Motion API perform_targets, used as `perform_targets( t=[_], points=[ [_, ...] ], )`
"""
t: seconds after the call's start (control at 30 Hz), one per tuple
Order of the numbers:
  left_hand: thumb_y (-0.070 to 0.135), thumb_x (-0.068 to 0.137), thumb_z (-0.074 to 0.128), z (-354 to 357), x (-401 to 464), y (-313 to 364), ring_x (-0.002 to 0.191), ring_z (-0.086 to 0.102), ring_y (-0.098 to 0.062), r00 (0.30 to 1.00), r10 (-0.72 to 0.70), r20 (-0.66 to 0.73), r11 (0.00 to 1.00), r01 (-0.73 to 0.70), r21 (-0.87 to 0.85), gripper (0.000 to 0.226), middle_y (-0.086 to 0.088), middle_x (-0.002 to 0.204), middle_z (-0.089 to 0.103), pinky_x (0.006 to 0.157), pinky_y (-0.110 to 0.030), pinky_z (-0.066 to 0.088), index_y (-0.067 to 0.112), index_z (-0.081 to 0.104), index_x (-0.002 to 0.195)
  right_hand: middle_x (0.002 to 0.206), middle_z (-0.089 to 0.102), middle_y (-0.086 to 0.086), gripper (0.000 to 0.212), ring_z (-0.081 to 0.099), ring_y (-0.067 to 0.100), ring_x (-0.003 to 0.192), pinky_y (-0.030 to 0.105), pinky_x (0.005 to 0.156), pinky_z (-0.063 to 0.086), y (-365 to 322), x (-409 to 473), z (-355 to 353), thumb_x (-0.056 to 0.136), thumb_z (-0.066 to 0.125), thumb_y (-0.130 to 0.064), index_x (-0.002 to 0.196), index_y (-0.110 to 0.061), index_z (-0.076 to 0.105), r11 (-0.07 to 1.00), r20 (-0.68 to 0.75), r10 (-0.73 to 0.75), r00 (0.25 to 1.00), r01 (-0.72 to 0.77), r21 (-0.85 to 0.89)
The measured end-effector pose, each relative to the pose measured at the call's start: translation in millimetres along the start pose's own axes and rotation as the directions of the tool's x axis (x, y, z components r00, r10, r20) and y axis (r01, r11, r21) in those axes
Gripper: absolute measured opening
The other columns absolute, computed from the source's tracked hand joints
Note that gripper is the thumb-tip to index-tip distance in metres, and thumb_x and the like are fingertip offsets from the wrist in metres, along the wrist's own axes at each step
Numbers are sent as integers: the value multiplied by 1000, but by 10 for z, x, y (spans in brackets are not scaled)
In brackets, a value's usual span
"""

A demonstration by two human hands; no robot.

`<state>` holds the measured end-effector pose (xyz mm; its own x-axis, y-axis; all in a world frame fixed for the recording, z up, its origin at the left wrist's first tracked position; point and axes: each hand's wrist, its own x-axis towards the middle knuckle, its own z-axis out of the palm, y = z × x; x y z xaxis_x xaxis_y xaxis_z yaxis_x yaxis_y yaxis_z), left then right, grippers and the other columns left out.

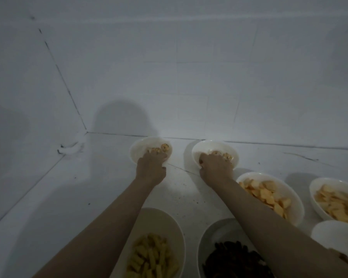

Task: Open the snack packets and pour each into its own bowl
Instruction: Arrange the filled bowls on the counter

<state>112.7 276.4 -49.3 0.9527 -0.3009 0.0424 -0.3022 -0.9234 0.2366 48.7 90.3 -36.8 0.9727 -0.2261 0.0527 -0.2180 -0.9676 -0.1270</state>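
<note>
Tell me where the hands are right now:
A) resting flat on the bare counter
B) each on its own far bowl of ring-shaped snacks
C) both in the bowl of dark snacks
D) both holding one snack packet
B: the left hand reaches the left far bowl and the right hand the right far bowl, both bowls holding ring-shaped snacks; no packet is in view.

Both arms stretch forward, left hand (151,169) and right hand (216,167) palm-down, fingers curled downward.
</note>
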Motion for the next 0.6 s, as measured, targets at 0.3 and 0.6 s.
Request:
perform_targets(
  t=[0.3,0.6],
  points=[
    [29,90,58,-268,-620,878,102,59,-19,967,251,-48,938,-256,-234,20,4,110,64,91,-40,48,26,68,107,103,70,0,20,63,21,91,37,80,56,503,-559,-376,91,52,-24,102,-24,69,923,-89,144,986,-101,371],
    [23,93,56,-158,-1005,1918,98,60,-12,864,483,142,846,-418,-331,24,3,114,66,83,-27,49,18,68,113,87,68,-3,19,62,12,69,31,66,55,1472,-1302,-707,92,52,-26,93,-22,71,881,-47,263,964,-220,418]
  ],
)
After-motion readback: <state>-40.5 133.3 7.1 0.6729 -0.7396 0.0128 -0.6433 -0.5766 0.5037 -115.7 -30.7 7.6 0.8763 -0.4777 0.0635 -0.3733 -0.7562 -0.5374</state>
